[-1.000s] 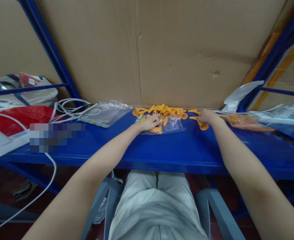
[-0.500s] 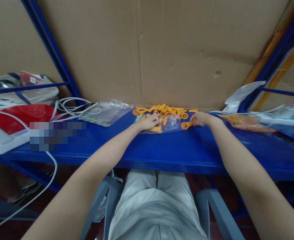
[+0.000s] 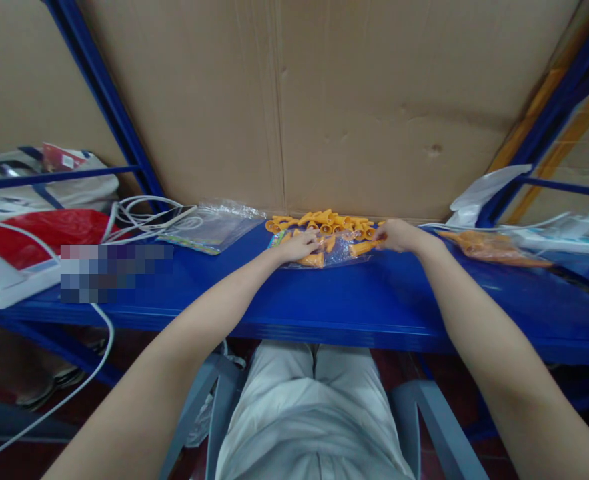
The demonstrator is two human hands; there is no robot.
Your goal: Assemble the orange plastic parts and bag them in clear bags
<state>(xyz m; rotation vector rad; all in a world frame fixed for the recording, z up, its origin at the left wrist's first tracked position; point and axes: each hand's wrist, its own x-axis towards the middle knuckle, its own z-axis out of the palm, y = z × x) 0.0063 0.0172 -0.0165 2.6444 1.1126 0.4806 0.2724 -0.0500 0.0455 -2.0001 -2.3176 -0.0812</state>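
Two bare hands reach over a blue surface in the head view. The right hand has its fingers closed around an orange cone-shaped piece at the right end of a clear bag; the left hand lies on that bag, though whether its fingers grip the film I cannot tell. Similar pieces lie heaped behind. At left, a red packet bears a white label, and flat bags show a coloured printed strip, both too small to read.
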